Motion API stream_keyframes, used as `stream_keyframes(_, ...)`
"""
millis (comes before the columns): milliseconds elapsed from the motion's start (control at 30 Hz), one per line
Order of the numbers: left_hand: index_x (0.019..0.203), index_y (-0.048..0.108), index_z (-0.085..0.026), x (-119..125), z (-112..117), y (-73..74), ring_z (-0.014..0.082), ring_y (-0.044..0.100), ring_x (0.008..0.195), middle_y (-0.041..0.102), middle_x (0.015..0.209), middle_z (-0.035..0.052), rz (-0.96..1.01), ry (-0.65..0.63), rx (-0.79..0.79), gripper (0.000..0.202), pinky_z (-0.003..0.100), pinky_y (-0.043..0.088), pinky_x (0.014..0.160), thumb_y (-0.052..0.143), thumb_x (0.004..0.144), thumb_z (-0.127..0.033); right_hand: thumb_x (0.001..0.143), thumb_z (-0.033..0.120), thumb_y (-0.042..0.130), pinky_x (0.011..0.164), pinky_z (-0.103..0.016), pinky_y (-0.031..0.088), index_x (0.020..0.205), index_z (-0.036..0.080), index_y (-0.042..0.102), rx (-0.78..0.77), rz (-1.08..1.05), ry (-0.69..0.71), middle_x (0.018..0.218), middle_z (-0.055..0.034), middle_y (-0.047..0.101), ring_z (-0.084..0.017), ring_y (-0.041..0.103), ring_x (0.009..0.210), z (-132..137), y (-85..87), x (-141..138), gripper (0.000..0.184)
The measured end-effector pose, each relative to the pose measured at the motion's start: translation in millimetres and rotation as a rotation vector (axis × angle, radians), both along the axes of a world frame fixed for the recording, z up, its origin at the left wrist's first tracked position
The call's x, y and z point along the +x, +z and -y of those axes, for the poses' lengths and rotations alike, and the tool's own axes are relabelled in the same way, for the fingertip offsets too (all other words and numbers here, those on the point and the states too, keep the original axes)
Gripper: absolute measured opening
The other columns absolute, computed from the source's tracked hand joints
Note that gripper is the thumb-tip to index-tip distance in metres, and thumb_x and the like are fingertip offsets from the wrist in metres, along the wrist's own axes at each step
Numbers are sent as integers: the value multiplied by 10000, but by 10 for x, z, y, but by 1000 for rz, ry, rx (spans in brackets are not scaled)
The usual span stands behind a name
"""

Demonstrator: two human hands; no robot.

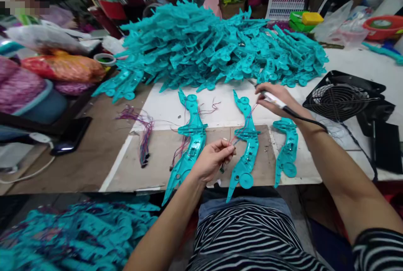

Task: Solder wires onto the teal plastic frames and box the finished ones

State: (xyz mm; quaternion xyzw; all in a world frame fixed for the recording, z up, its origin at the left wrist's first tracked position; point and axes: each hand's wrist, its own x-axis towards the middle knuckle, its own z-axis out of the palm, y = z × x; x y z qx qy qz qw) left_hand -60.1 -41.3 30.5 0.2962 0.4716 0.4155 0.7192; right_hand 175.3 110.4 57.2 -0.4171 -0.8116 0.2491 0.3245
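Pinched between the fingertips of my left hand (217,158) are thin red and blue wires (236,139), with a small dark end hanging below. They cross a turquoise plastic part (248,147) lying on the table in front of me. My right hand (278,97) is closed around a white soldering iron (273,99) with a black cord, above the far end of that part; thin wire also runs near these fingers. Left of it lies a second turquoise part (192,136) with wires across it. A third turquoise part (286,149) lies to the right.
A large heap of turquoise parts (195,48) stands at the back. A wire bundle (145,141) and a phone (71,136) lie left. A black fan (340,95) stands right. More wired parts (75,237) are piled below the table edge.
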Motion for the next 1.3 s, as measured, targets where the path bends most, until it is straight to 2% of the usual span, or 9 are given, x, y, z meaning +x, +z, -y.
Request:
stream_keyframes(100, 672, 605, -152, 124, -102, -150, 62, 437, 486, 552, 572, -28, -104, -28, -44, 464, 185, 285, 454, 915, 496, -450, 791, 262, 660, 862, -351, 506, 957, 223, 647, -4, 31, 34, 981, -32, 736, -201, 673, 908, -49, -141, -198, 170)
stream_keyframes(233, 693, 642, -165, 192, -177, -317, 87, 427, 502, 532, 551, -30, -301, -62, 3, 366, 199, 267, 460, 853, 576, -440, 921, 383, 568, 959, -401, 501, 1064, 261, 692, 87, -82, -180, 1086, -38, 736, -218, 659, 1040, 511, -185, -10, 225)
stream_keyframes(367, 695, 695, -193, 251, -157, -462, 142, 507, 601, 621, 633, 10, -481, -82, 273, 182, 247, 385, 564, 765, 695, -361, 924, 402, 564, 906, -412, 543, 1027, 254, 737, 223, -187, -623, 1019, -49, 752, -227, 695, 947, 1217, -235, 615, 249)
stream_keyframes(433, 710, 711, -208, 305, -119, -518, 164, 543, 627, 659, 669, 22, -542, -100, 374, 115, 265, 415, 599, 726, 729, -320, 874, 412, 610, 820, -401, 568, 898, 222, 751, 236, -198, -905, 876, -54, 751, -234, 709, 833, 1412, -321, 944, 238)
stream_keyframes(500, 720, 716, -215, 368, -74, -558, 173, 569, 634, 685, 699, 27, -596, -94, 433, 80, 274, 436, 626, 702, 744, -291, 828, 417, 632, 773, -389, 573, 824, 203, 749, 195, -185, -1059, 800, -56, 741, -236, 710, 775, 1485, -431, 1204, 244)
stream_keyframes(733, 824, 712, -214, 535, -6, -684, 189, 638, 689, 723, 781, 32, -804, 110, 507, 116, 293, 483, 688, 650, 800, -310, 795, 439, 623, 730, -371, 568, 842, 177, 771, 64, -147, -1064, 857, -86, 765, -236, 709, 753, 1362, -698, 1535, 304)
stream_keyframes(933, 841, 698, -185, 595, -35, -823, 187, 659, 695, 736, 787, 46, -894, 137, 540, 258, 305, 515, 686, 577, 822, -412, 776, 423, 637, 691, -338, 552, 816, 191, 780, 69, -172, -1045, 829, -66, 764, -218, 699, 717, 1291, -802, 1611, 275)
stream_keyframes(1100, 819, 693, -181, 559, -78, -674, 180, 659, 710, 727, 766, 36, -795, 137, 451, 245, 291, 532, 684, 607, 791, -409, 752, 419, 657, 685, -329, 538, 794, 186, 785, 55, -209, -1077, 729, -46, 735, -206, 681, 685, 1274, -799, 1617, 269)
stream_keyframes(1300, 771, 707, -166, 387, -282, -402, 128, 559, 573, 678, 660, 14, -597, -53, 246, 276, 239, 441, 538, 703, 711, -435, 734, 394, 707, 560, -289, 472, 803, 185, 786, -32, -362, -1134, 542, 24, 620, -150, 579, 530, 1249, -840, 1711, 234)
